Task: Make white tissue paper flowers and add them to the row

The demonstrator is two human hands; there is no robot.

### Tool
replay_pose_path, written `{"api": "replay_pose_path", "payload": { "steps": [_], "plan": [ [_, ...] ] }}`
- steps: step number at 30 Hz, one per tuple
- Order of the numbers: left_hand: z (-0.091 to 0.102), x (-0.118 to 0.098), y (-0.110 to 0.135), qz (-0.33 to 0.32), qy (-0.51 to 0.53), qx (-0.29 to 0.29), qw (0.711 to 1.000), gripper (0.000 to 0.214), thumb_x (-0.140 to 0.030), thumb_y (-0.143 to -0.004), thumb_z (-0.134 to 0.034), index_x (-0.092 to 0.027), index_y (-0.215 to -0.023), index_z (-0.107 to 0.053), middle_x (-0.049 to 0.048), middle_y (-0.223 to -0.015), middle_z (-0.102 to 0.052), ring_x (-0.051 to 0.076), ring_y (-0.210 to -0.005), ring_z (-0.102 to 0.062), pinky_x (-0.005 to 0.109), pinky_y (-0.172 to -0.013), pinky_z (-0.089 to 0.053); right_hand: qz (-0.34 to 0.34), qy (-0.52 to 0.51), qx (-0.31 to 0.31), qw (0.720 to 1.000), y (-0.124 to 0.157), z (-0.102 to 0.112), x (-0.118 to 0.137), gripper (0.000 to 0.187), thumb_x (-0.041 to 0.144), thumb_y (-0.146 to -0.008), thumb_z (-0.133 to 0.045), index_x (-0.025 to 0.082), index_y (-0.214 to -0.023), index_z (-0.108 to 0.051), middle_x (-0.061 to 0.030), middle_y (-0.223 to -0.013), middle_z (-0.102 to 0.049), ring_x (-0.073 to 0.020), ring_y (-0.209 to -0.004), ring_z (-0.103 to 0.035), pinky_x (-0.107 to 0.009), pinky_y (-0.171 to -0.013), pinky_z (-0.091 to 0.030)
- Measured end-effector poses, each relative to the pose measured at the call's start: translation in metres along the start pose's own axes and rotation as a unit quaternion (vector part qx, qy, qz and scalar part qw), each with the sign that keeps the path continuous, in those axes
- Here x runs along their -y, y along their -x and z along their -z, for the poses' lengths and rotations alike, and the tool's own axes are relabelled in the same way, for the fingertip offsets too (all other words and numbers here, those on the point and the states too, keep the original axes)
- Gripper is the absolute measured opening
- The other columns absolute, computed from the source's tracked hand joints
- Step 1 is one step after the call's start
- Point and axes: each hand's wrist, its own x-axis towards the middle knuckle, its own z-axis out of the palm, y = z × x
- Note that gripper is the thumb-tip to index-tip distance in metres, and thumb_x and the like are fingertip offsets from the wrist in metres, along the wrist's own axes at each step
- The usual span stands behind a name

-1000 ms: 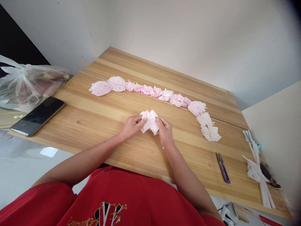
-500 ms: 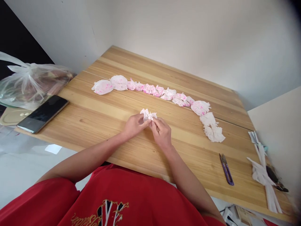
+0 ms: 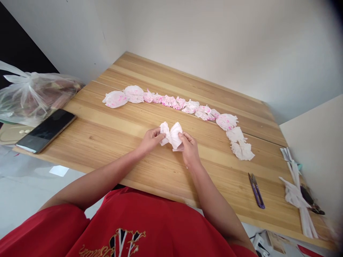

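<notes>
A white tissue-paper bow (image 3: 175, 135), gathered in the middle with two fanned lobes, is held above the wooden table. My left hand (image 3: 153, 140) pinches its left lobe between thumb and fingers. On the other side, my right hand (image 3: 190, 147) grips the right lobe, thumb on top. Beyond my hands, a curved row of crumpled tissue pieces (image 3: 171, 102) crosses the table, many blotched with pink. At the row's right end lies a plain white tissue piece (image 3: 242, 150).
Purple-handled thread snips (image 3: 256, 192) lie at the right. White tissue strips (image 3: 294, 194) and dark glasses (image 3: 312, 201) sit at the table's right edge. Leftward are a phone (image 3: 46, 130) and a tied plastic bag (image 3: 32, 98). Walls stand behind the wooden table (image 3: 120, 139).
My hands have moved apart from the bow's gathered centre to its two sides. The bunched tissue now shows as two spread lobes. The view has shifted slightly.
</notes>
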Motion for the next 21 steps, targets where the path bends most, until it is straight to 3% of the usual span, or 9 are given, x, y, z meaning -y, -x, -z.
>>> {"api": "replay_pose_path", "payload": {
  "steps": [6, 21],
  "plan": [
    [-0.0011, -0.0037, 0.0002, 0.023, 0.072, 0.007, 0.997, 0.023, -0.035, -0.071, -0.062, -0.013, -0.077, -0.061, 0.0014, -0.069, -0.060, 0.012, -0.063, -0.052, 0.024, -0.061, -0.041, -0.024, -0.067, 0.005, 0.997, -0.0022, 0.0020, -0.0014, 0.025, 0.040, -0.073, -0.069, 0.019, -0.067, -0.058, 0.0033, -0.064, -0.052, -0.0113, -0.059, -0.045, -0.023, -0.056, -0.037],
    [-0.0004, -0.0044, 0.0009, 0.006, 0.047, 0.014, 0.999, 0.020, -0.031, -0.071, -0.059, -0.012, -0.076, -0.059, 0.0002, -0.069, -0.057, 0.011, -0.064, -0.050, 0.023, -0.062, -0.039, 0.004, -0.013, 0.008, 1.000, -0.0013, 0.0012, 0.0003, 0.022, 0.041, -0.077, -0.065, 0.021, -0.069, -0.061, 0.0034, -0.065, -0.055, -0.0120, -0.061, -0.046, -0.023, -0.058, -0.037]
  ]
}}
